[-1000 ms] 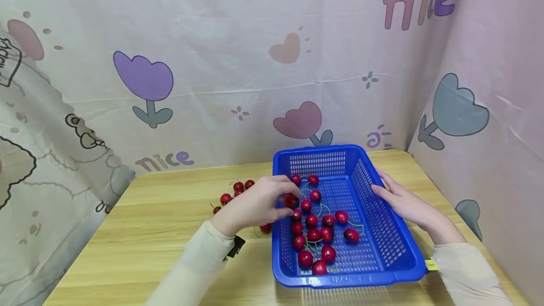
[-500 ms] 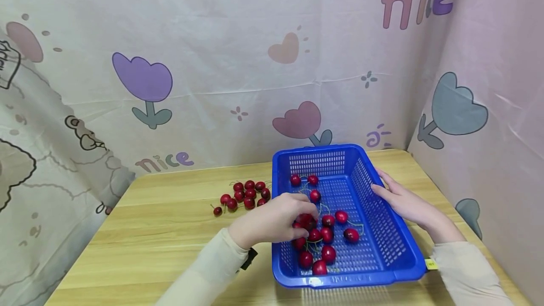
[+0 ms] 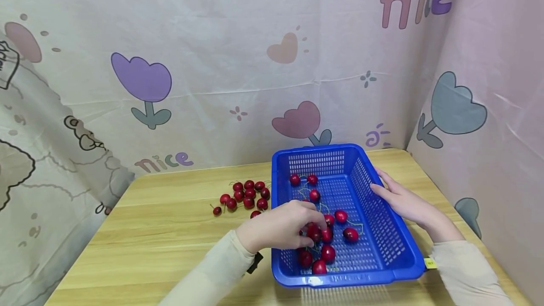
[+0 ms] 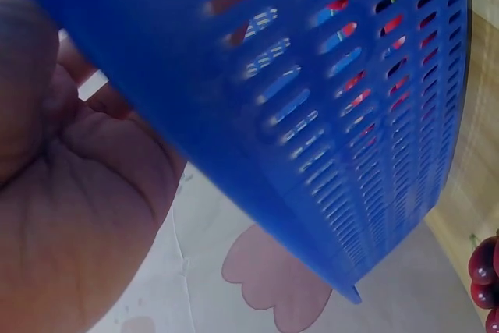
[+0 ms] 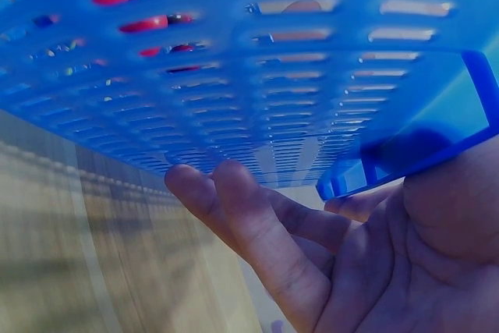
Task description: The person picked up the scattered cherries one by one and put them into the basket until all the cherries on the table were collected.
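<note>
A blue plastic basket [image 3: 346, 277] with slotted walls stands on the table, and red cherries with green stems lie mostly along its left half. My left hand [image 3: 282, 225] reaches over the left rim. Its bent fingers and thumb hold a dark red cherry [image 3: 313, 233] low among the others; the fingertips are partly hidden. In the left wrist view the palm [image 4: 86, 208] is beside the basket's rim and the grip is out of sight. My right hand [image 3: 408, 202] holds the right rim, thumb over the top. Its fingers [image 5: 265, 232] lie along the outer wall in the right wrist view.
More cherries [image 3: 249, 193] lie in a cluster on the wooden table [image 3: 161, 230], left of the basket. A patterned cloth [image 3: 221, 60] hangs behind the table and at its sides. A yellow tag [image 3: 430, 263] shows by the right sleeve.
My left hand has moved right and toward me, deeper into the basket, with a dark cherry at its fingers. The table cherries it covered now show. My right hand has stayed on the rim.
</note>
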A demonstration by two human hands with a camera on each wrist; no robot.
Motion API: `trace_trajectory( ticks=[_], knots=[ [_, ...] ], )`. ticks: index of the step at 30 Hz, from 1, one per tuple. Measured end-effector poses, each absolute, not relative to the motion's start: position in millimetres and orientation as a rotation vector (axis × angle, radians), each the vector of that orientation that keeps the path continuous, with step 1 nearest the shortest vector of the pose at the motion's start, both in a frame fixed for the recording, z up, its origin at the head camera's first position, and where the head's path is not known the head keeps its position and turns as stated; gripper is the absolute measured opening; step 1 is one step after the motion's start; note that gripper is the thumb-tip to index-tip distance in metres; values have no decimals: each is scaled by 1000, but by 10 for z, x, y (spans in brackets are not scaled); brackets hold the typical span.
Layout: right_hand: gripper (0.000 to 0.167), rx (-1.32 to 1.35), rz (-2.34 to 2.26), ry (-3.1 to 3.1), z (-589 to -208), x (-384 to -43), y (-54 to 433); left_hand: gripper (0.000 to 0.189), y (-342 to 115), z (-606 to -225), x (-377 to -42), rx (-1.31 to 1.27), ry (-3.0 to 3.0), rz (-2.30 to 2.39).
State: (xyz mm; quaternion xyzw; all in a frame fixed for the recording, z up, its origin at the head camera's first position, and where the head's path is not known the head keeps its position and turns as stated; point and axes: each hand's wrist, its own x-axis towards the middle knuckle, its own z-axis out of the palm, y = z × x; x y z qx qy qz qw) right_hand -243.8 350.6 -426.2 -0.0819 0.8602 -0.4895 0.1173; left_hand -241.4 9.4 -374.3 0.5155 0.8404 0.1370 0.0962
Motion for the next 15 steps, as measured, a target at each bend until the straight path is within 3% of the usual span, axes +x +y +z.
trace_trajectory(
  ticks=[15],
  knots=[
    [80,-209,-1398,2527,-4263,-2442,3510,27,-173,-3760,-2453,1447,2552,571]
  ],
)
